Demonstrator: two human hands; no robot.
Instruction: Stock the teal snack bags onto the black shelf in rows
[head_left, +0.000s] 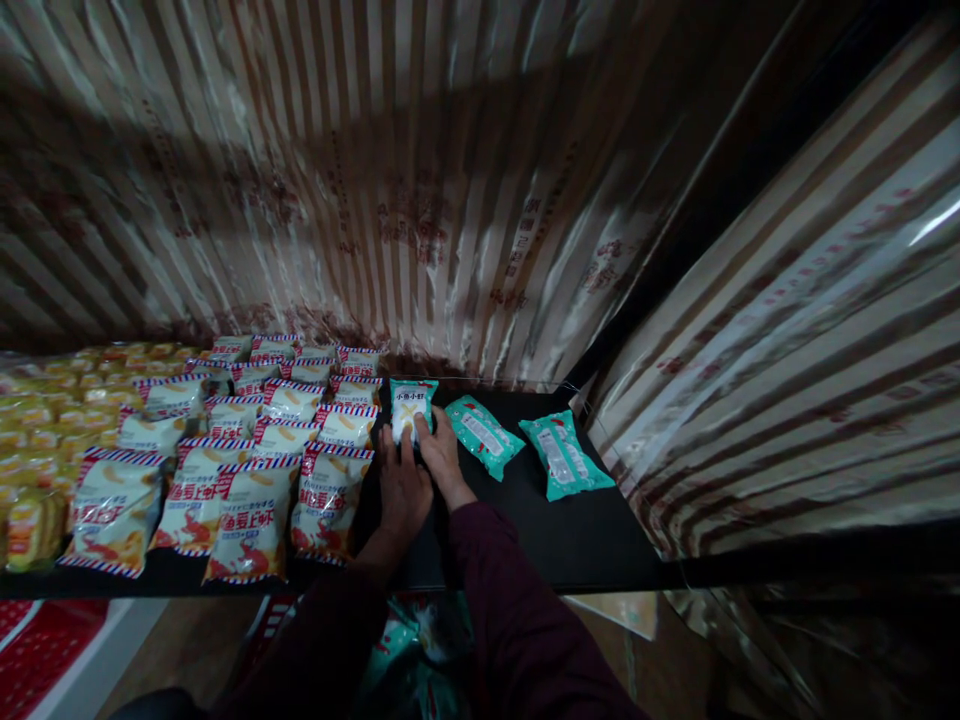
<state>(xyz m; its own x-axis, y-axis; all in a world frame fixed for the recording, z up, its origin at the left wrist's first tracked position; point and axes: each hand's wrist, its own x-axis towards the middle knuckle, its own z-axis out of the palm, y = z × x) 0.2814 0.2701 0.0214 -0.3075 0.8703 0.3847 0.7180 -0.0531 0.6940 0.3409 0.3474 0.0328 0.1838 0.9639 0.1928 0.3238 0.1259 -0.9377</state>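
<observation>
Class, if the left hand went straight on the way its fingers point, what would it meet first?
Most likely the white-fronted teal bag: the left hand seems to touch its lower part with the fingertips. Farther along that line hangs the striped sheeting, though depth is hard to judge.

On a black shelf (547, 535), the left hand (405, 495) and right hand (442, 455) both touch a teal-and-white packet (409, 397); in this dim light, whether they grip it is hard to tell. Two teal packets (486, 437) lie rightward; pale snack bags (251, 515), then yellow packages (35, 525), crowd leftward before striped sheeting (450, 200).
</observation>
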